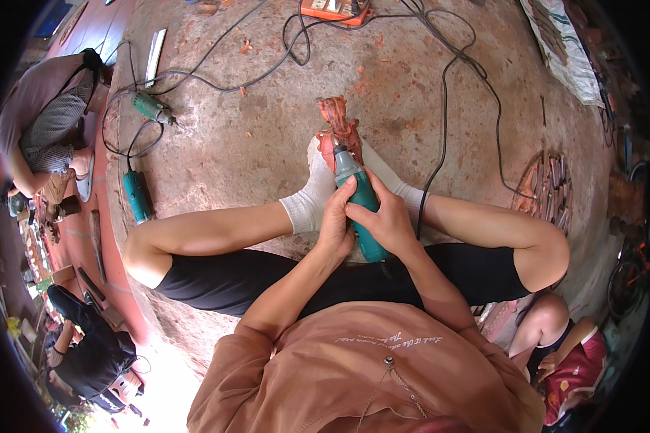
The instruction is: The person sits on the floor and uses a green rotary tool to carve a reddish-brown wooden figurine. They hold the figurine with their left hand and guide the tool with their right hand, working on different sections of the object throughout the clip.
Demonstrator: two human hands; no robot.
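Both of my hands are closed round a green and grey die grinder [372, 247] pointing away from me. My left hand [336, 222] wraps its left side, and my right hand [386, 215] grips it from the right, near the grey neck. The tool's tip is at the near end of a reddish-brown wood carving [334, 112], touching or very close to it. That carving stands between my feet in white socks [312, 196], which press near its base. The carving's lower part is partly hidden by the tool.
Black cords [444, 108] loop over the stained floor. A second green grinder [152, 108] and another green power tool [136, 196] lie at left. Chisels [554, 189] are piled at right, near a white sack [572, 61]. An orange box [334, 10] sits far ahead. People work at both sides.
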